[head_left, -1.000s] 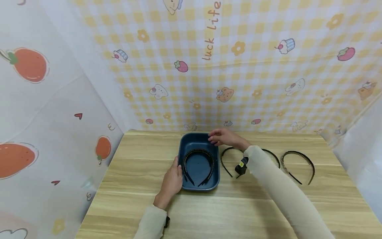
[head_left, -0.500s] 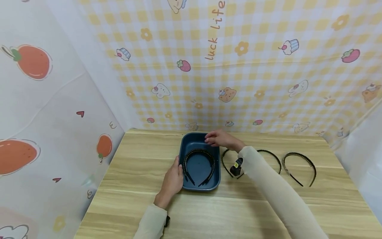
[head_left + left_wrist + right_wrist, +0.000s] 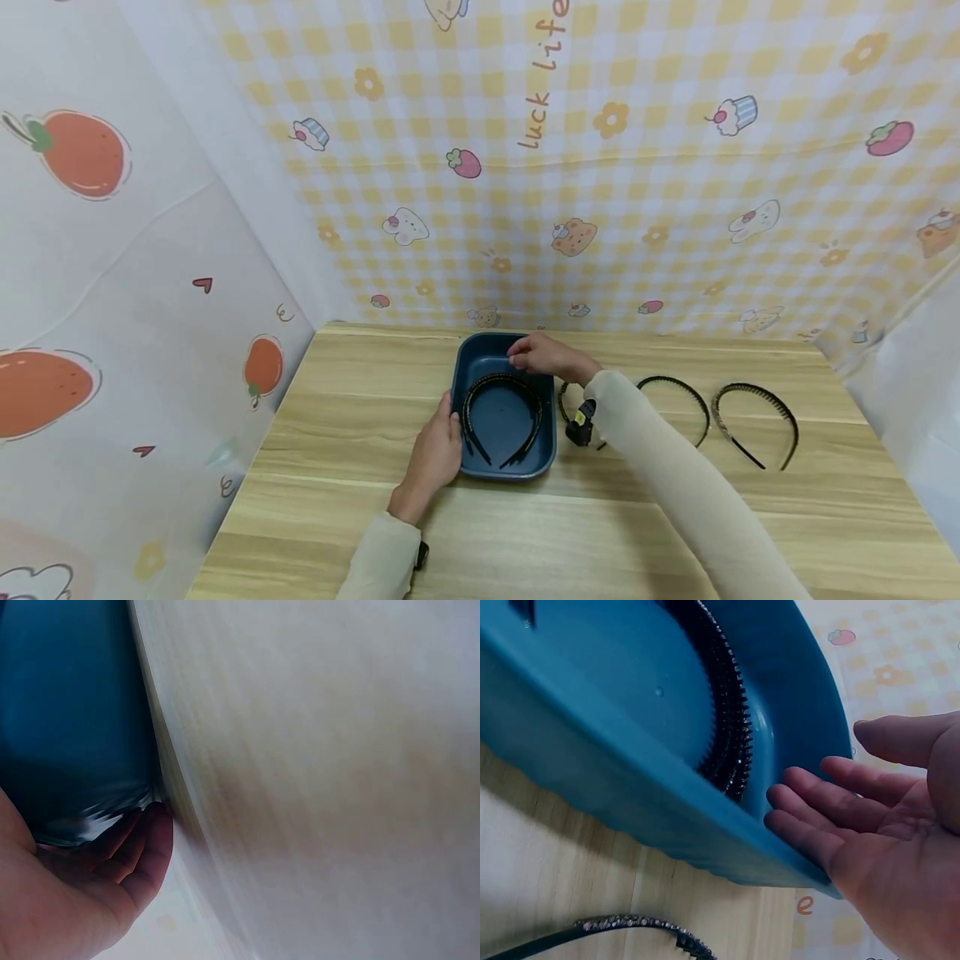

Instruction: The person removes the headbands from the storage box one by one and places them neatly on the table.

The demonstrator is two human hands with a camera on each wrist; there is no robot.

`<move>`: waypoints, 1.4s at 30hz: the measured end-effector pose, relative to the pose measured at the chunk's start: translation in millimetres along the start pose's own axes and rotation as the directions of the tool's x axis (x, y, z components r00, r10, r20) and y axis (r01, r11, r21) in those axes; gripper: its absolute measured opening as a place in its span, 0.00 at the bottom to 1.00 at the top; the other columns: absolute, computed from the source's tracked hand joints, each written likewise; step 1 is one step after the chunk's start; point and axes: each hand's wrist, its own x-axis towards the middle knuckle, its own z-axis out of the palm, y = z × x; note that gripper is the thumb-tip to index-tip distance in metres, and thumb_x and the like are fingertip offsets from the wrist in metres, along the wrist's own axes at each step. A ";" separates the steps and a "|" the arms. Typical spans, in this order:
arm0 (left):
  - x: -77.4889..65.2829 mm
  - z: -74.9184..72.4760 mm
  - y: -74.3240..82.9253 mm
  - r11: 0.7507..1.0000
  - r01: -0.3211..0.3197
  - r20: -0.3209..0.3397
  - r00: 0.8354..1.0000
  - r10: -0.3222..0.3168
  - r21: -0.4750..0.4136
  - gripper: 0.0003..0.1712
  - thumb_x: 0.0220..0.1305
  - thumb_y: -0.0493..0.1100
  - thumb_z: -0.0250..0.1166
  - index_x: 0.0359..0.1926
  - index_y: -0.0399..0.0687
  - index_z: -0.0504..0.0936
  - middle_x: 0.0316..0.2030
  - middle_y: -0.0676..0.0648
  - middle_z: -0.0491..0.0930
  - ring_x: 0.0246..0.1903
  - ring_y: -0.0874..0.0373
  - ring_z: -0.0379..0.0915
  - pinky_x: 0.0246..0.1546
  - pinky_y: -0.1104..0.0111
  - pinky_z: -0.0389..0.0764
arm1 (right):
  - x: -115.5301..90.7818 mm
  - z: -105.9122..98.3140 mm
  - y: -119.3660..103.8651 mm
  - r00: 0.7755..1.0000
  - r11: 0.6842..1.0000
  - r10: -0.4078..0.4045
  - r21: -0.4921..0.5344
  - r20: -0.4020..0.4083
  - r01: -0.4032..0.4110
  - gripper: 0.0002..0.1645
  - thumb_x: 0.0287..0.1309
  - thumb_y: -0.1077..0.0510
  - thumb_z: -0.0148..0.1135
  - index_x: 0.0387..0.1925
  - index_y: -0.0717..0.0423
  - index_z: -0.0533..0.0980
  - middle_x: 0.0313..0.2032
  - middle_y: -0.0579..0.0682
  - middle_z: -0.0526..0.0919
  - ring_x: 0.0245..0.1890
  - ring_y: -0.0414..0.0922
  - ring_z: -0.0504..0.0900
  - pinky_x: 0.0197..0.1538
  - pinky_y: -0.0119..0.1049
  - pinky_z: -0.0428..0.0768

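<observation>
A dark blue plastic bin [image 3: 504, 474] sits on the table with several black toothed headbands [image 3: 501, 377] nested inside. My left hand [image 3: 435, 446] grips its left side, thumb at the rim; the left wrist view shows the other fingers curled against the outside wall. Over the bin's far right corner, my right hand [image 3: 551, 357] holds nothing. In the right wrist view its loosely bent fingers [image 3: 817, 802] reach just over the rim, near the nested headbands [image 3: 731, 727], which carry shiny beads.
To the right of the bin, headbands lie in a row on the wooden table [image 3: 585, 533]: one headband [image 3: 562, 402] partly behind my right wrist, a middle headband [image 3: 678, 380] and a far right headband [image 3: 780, 406]. A patterned cloth wall [image 3: 450, 267] rises behind the table.
My right hand has moved left and slightly lower, further over the bin's far right part. My left hand stays on the bin, and the headbands inside have not moved.
</observation>
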 end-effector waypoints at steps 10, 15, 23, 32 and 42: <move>0.1 4.3 0.5 1.000 0.001 0.008 1.000 0.000 -0.018 0.30 0.79 0.41 0.44 0.76 0.34 0.53 0.70 0.35 0.64 0.65 0.43 0.67 0.62 0.50 0.72 | 10.6 3.3 -2.6 0.998 0.996 0.065 -0.060 0.012 -0.064 0.17 0.74 0.60 0.48 0.43 0.69 0.78 0.27 0.53 0.74 0.26 0.45 0.70 0.37 0.38 0.72; -0.3 5.5 1.1 1.000 0.001 0.009 1.000 -0.001 -0.012 0.30 0.80 0.41 0.44 0.76 0.34 0.53 0.70 0.35 0.64 0.66 0.42 0.66 0.62 0.50 0.72 | 12.2 6.2 -2.4 0.992 0.994 0.107 -0.018 0.075 -0.106 0.18 0.74 0.61 0.47 0.25 0.62 0.70 0.20 0.47 0.66 0.20 0.44 0.62 0.31 0.37 0.64; 0.2 3.7 1.7 1.000 0.019 0.020 1.000 -0.019 -0.004 0.30 0.80 0.42 0.44 0.76 0.34 0.53 0.70 0.35 0.64 0.65 0.41 0.67 0.61 0.50 0.73 | 10.5 8.7 -5.2 0.989 0.993 0.115 0.015 0.095 -0.117 0.15 0.74 0.59 0.50 0.38 0.69 0.76 0.29 0.53 0.76 0.31 0.49 0.71 0.40 0.42 0.72; 1.6 1.8 1.5 1.000 0.008 0.009 1.000 -0.008 0.012 0.29 0.79 0.41 0.44 0.75 0.33 0.54 0.68 0.33 0.66 0.63 0.40 0.70 0.58 0.49 0.75 | 8.5 7.2 -8.0 0.979 0.991 0.136 -0.004 0.154 -0.137 0.18 0.70 0.59 0.57 0.56 0.66 0.77 0.49 0.60 0.83 0.48 0.52 0.81 0.53 0.46 0.81; 1.4 -0.4 1.8 1.000 0.011 0.006 1.000 -0.011 0.009 0.30 0.79 0.41 0.44 0.75 0.33 0.54 0.69 0.33 0.66 0.63 0.39 0.70 0.59 0.48 0.74 | 5.7 7.1 -4.6 0.985 0.994 0.109 -0.027 0.137 -0.106 0.22 0.63 0.65 0.63 0.57 0.69 0.77 0.51 0.59 0.84 0.48 0.48 0.84 0.54 0.41 0.82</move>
